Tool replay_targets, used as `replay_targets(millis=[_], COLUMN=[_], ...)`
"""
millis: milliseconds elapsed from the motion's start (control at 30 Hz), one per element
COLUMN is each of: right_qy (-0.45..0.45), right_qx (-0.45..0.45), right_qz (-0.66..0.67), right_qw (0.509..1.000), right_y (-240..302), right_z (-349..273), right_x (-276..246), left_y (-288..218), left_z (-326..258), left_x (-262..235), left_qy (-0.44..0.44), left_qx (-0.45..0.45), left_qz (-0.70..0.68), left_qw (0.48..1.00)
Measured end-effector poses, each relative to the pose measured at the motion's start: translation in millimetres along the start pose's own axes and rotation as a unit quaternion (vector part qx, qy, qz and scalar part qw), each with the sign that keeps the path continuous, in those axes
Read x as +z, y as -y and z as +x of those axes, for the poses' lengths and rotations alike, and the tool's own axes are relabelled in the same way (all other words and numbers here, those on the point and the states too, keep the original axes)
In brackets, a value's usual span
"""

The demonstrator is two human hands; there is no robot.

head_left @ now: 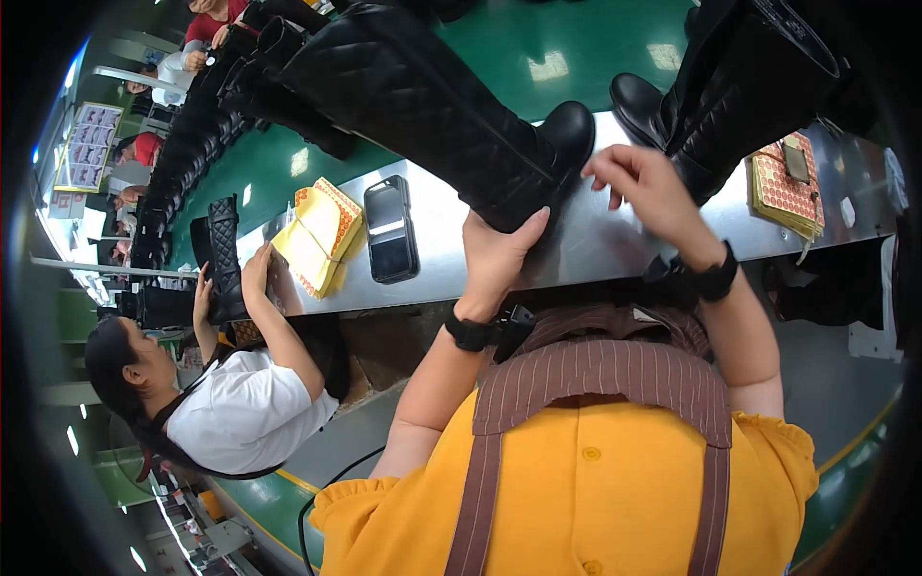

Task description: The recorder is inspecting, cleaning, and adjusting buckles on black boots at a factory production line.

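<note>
Over the metal bench (440,223), the left hand (497,257) clasps a black boot (432,115); the right hand (655,199) is half-open, empty. Beyond the bench, a green surface (499,43) gleams.

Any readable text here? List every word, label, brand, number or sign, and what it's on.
Nothing reads clearly, so no quotes.
Left sticker bundle: marks on the orange-red round stickers, too small to read.
Right sticker bundle: same, too small.
Wall board: rows of small pictures; any writing too small to read.
Black boot in the left hand: no lettering visible.
</note>
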State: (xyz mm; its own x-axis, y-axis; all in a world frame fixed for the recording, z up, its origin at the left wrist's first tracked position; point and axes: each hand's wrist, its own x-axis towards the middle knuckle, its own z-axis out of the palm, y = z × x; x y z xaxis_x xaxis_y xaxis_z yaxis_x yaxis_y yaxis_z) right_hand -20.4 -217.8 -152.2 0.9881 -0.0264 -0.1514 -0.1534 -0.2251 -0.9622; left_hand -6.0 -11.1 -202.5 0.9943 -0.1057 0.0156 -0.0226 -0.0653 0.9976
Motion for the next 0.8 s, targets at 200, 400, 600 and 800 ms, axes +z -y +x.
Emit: replay_targets(millis=[200, 400, 600, 800], right_qy=[-0.089, -0.116, -0.210, -0.237], right_qx=[-0.161, -0.185, -0.140, -0.370], right_qz=[0.100, 0.062, -0.081, -0.025], right_qw=[0.978, 0.974, 0.964, 0.898], right_y=[-41.1, -8.6, 6.7, 6.5], right_z=[-25.2, -33.5, -33.7, -31.3], right_x=[21.5, 18.7, 26.3, 28.2], left_y=[-50.6, -67.8, -69.1, -66.1], left_z=[-9.0, -20.4, -30.6, -37.4], left_x=[0.7, 2.6, 14.9, 16.6], left_qy=[0.099, 0.099, 0.078, 0.039], left_qx=[-0.063, -0.056, 0.016, 0.079], left_qz=[-0.166, -0.144, -0.070, -0.045], left_qw=[0.979, 0.983, 0.994, 0.995])
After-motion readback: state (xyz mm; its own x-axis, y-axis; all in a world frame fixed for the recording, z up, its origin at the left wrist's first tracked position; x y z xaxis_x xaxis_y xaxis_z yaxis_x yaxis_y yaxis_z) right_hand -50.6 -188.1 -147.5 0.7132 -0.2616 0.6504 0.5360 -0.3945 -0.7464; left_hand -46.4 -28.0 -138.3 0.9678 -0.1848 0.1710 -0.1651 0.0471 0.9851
